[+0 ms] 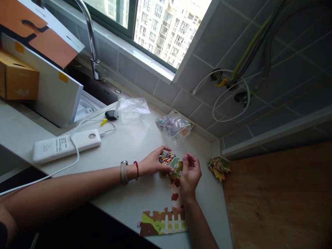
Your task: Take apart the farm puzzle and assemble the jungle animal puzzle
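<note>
On the white countertop (207, 207), an L-shaped run of joined jigsaw pieces (169, 221) lies at the lower centre of the frame. Above it, the left hand (153, 163) grips a jigsaw stack (168, 159) between thumb and fingers; the half-curled right hand (190, 174) meets the stack's right edge (any pinch is unclear).

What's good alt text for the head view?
A person's left hand holds puzzle pieces, right hand fingers close by, above a partly joined puzzle on a white counter. A loose pile of pieces lies right; a clear bag with colorful contents sits behind.
</note>
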`<state>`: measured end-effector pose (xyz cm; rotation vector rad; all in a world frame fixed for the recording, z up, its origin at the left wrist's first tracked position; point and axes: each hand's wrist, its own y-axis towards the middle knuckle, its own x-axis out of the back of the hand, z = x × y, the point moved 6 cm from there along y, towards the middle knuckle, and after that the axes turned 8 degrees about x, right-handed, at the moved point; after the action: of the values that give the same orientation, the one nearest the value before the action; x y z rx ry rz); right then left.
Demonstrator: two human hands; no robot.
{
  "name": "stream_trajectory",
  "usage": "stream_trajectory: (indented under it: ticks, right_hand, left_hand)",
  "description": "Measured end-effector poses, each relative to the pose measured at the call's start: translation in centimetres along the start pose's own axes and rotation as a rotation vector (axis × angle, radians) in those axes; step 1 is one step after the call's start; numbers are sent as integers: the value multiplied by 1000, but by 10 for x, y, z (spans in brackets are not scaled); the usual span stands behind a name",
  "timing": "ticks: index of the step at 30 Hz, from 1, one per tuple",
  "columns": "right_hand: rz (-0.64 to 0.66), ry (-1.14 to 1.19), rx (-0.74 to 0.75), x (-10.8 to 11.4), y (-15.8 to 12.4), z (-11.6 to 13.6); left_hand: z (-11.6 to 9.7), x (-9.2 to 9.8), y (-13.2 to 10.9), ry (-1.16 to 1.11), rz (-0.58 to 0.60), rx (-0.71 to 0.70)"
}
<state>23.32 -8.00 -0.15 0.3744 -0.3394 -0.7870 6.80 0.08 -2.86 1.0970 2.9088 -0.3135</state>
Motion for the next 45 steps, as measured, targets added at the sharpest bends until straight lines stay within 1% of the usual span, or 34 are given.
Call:
stream_trajectory:
  ticks: [3, 7, 10, 13, 14, 15, 17, 18, 21, 23, 24, 27, 33, 39, 42, 45]
  right_hand:
    - [3, -50, 70, -4, -7, 11]
    - [60, -70, 141, -10, -14, 20]
    - [100, -46, 124, -9, -10, 18]
    - [139, -65, 48, -1, 4, 9]
    - [186, -92, 9, 1, 9, 4]
    - [264, -128, -36, 2, 13, -1]
    - [472, -217, -103, 3, 17, -10]
    - [576, -272, -107, 3, 17, -12]
    - [819, -432, -29, 2, 11, -10]
    - [918, -495, 19, 0, 6, -7]
    - [941, -513, 34, -2, 5, -5]
    - [922, -534, 46, -4, 3, -4]
    - [814, -484, -104, 0, -1, -13]
    - [693, -459, -112, 0, -4, -9]
    - [637, -421, -95, -2, -4, -11]
    - [609, -437, -87, -4, -3, -14]
  left_hand:
    - [0, -12, -6, -40, 10, -27]
    - [2, -16, -8, -80, 20, -10]
    - [6, -13, -4, -147, 50, 50]
    - [4, -2, 1, -210, 11, 86]
    - [3, 3, 2, -234, -14, 92]
    - [1, 9, 4, -261, -43, 99]
    - [-2, 18, 5, -319, -98, 116]
    - [-3, 22, 6, -348, -119, 127]
    - [-4, 26, 6, -419, -148, 160]
    - [-4, 24, 5, -454, -142, 174]
    - [-4, 23, 5, -463, -137, 174]
    - [-2, 20, 5, -457, -127, 175]
    - [0, 22, 7, -420, -116, 161]
    - [1, 25, 9, -416, -126, 160]
    - [2, 24, 9, -419, -118, 171]
    - [3, 24, 9, -425, -113, 179]
